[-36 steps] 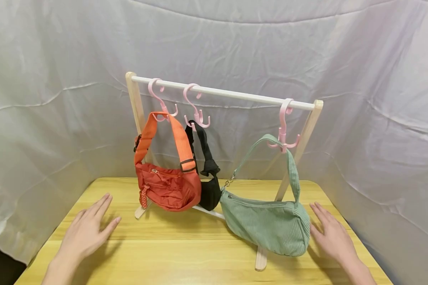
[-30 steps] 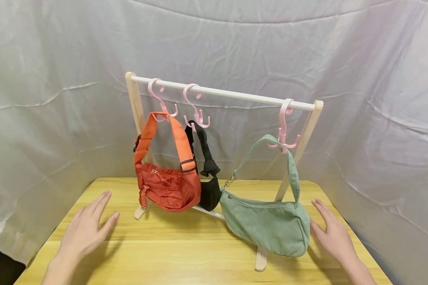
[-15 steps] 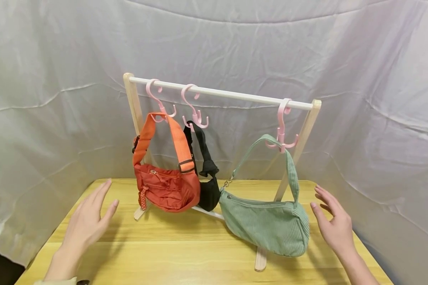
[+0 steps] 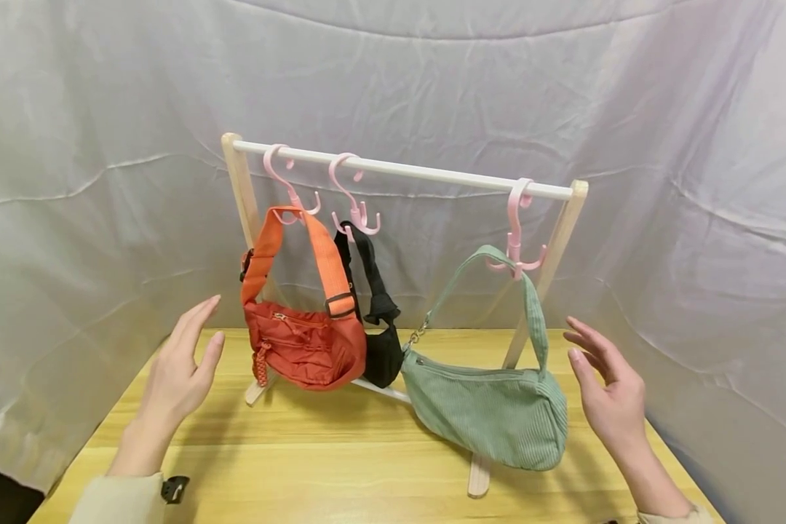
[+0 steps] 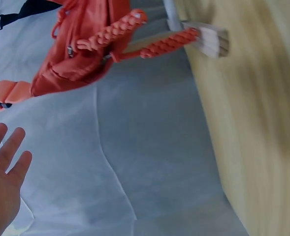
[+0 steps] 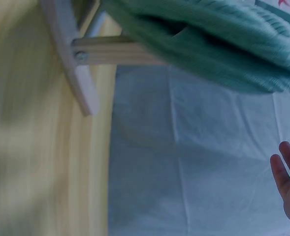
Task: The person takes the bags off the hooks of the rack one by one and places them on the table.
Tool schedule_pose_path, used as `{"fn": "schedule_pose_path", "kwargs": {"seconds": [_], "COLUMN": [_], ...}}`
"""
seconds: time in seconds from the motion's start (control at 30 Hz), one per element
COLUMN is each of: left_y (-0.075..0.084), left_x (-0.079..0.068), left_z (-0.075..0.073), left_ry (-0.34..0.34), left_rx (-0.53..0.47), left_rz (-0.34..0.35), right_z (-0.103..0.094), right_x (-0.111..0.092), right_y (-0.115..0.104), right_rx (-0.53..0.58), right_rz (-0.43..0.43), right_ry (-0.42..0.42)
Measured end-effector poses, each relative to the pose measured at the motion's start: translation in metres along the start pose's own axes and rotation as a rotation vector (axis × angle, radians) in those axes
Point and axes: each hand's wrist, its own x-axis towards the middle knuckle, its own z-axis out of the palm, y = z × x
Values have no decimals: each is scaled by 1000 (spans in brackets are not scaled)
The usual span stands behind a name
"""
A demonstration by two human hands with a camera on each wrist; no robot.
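Note:
My left hand [image 4: 180, 371] is raised over the table's left side, fingers extended and thumb apart, left of a red shoulder bag [image 4: 308, 346] with an orange strap. My right hand [image 4: 609, 393], fingers slightly bent and holding nothing, is just right of a green corduroy bag [image 4: 487, 411]. A black bag [image 4: 383, 356] hangs partly hidden behind the red one. Each bag's strap loops over a pink hook hanger: the left hanger [image 4: 292, 193], the middle hanger [image 4: 356, 207] and the right hanger [image 4: 517, 225]. In the left wrist view, braided red pulls [image 5: 169, 43] dangle from the red bag.
The hangers sit on the white bar [image 4: 426, 173] of a small rack with wooden legs [image 4: 566, 229]. It stands on a wood-grain table [image 4: 314, 473]. Grey cloth [image 4: 406, 80] surrounds the table at the back and sides.
Both hands have risen from low over the table beside the bags, the left also moving toward the red bag. Sleeve cuffs have come into view. The bags stay on their hangers.

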Motion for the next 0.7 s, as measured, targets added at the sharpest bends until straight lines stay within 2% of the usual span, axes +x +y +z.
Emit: {"fn": "schedule_pose_path", "kwargs": {"seconds": [0.3, 0.47, 0.7], "left_y": [5, 6, 3], "left_x": [29, 42, 55], "left_z": [14, 18, 26], "left_ry": [75, 83, 121], "left_rx": [-141, -168, -193], "left_rz": [86, 100, 123], "right_z": [4, 9, 13], "right_x": [15, 25, 37], "right_y": [-16, -26, -35], "right_rx": [90, 155, 139], "right_rz": [-32, -57, -69], "right_ry": [-34, -46, -55]}}
